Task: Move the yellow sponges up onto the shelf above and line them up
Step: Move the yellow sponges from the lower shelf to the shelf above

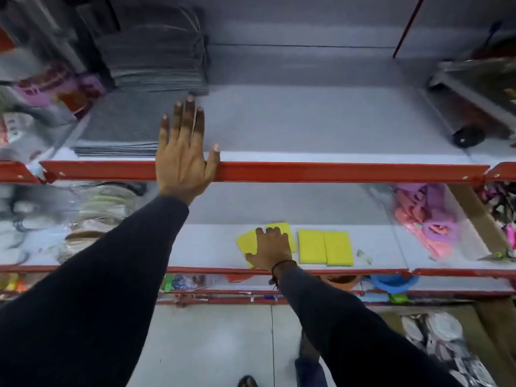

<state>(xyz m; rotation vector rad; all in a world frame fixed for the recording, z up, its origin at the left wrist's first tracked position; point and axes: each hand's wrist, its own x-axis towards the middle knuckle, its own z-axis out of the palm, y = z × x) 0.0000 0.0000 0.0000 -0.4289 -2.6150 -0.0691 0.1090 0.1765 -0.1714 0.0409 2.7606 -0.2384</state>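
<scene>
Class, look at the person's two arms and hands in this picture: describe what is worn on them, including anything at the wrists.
Both arms are covered by long, dark sleeves reaching to the wrists. The left hand is bare, with no ring or band visible. The right hand is also bare, but its wrist carries a dark bracelet like a cord, with a small bit dangling from it. No gloves are worn.

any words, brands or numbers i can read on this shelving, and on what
None can be read.
Packets at the upper left: pink and red print, too blurred to read.
Packets at the far left edge: red marks, blurred.
Bagged goods under the lower shelf: colours only, too small.
Yellow sponges, grey cloth stack and red shelf edge: no print shows.
</scene>
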